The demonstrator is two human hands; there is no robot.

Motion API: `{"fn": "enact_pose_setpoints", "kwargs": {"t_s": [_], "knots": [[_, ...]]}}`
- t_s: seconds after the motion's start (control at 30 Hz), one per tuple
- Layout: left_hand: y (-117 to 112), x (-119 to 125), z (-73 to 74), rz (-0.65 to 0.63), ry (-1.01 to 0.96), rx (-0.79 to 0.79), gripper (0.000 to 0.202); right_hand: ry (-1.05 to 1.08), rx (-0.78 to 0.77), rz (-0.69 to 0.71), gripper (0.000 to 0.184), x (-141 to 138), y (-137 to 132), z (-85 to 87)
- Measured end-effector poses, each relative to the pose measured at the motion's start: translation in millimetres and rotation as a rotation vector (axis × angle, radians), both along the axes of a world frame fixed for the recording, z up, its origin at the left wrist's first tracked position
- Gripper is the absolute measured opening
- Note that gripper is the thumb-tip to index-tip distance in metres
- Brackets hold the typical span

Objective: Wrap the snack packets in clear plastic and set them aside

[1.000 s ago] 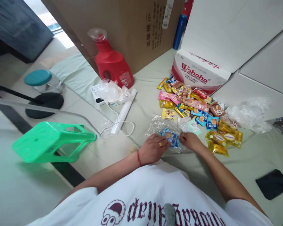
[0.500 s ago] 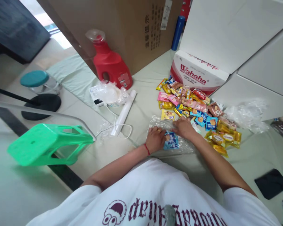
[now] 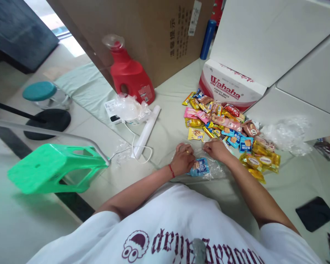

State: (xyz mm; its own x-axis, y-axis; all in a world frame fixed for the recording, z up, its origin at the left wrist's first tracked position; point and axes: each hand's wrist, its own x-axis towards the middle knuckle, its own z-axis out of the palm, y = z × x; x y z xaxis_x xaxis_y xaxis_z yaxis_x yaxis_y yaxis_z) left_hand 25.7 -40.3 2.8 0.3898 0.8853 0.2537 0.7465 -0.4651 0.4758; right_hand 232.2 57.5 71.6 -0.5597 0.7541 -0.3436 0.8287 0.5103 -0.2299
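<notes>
A clear plastic bag lies on the pale green floor cloth in front of me, with a blue snack packet inside it. My left hand is closed on the bag's far left edge, a ring on one finger and a red cord at the wrist. My right hand grips the bag's far right edge, fingers curled. Just beyond both hands lies a pile of wrapped snacks in yellow, pink, blue and gold.
A Wahaha carton stands behind the pile, a big brown box and a red detergent jug to its left. A white roll, cable and crumpled plastic lie left. A green stool lies tipped over; a black phone at right.
Both hands moved from the near side of the bag up to its far edge and took hold of it. The blue packet now lies uncovered inside the bag.
</notes>
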Motion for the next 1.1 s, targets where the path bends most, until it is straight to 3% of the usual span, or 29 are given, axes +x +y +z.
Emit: {"fn": "enact_pose_setpoints", "kwargs": {"t_s": [0.13, 0.27, 0.37, 0.43, 0.53, 0.6, 0.67, 0.73, 0.87, 0.97, 1.1], "knots": [[-5.9, 0.5, -5.7, 0.117, -0.012, 0.032, 0.021, -0.008, 0.125, 0.063, 0.03, 4.3, -7.5, 14.4], [-10.5, 3.3, -6.6, 0.354, 0.001, -0.008, 0.074, -0.018, 0.292, 0.189, 0.035, 10.9, -31.1, 34.6], [-10.5, 4.5, -5.7, 0.429, -0.002, -0.062, 0.09, -0.017, 0.279, 0.278, 0.029, 17.2, -56.6, 36.3], [-8.1, 1.8, -5.2, 0.428, -0.005, -0.101, 0.077, 0.016, 0.245, 0.34, 0.032, 22.4, -73.7, 26.9], [-1.3, -12.1, -3.4, 0.381, -0.032, -0.205, 0.041, 0.067, 0.186, 0.449, 0.048, 30.0, -94.5, 1.8], [3.5, -28.6, -0.7, 0.278, -0.054, -0.275, 0.027, 0.086, 0.15, 0.484, 0.054, 33.4, -103.5, -15.3], [6.1, -48.5, 3.5, 0.134, -0.044, -0.315, 0.026, 0.094, 0.129, 0.483, 0.057, 34.4, -108.7, -27.3], [4.4, -68.0, 9.5, 0.07, 0.001, -0.323, 0.023, 0.088, 0.124, 0.464, 0.059, 33.6, -111.6, -32.6], [-12.2, -89.6, 27.3, 0.108, -0.071, -0.332, 0.007, 0.06, 0.142, 0.429, 0.055, 30.0, -115.1, -29.5], [-28.1, -81.4, 42.6, 0.064, -0.37, -0.548, 0.013, 0.046, 0.142, 0.415, 0.054, 28.2, -116.9, -27.1], [-36.6, -41.8, 48.8, 0.117, -0.687, -0.811, 0.021, 0.035, 0.114, 0.389, 0.054, 27.0, -118.6, -32.3]]}}
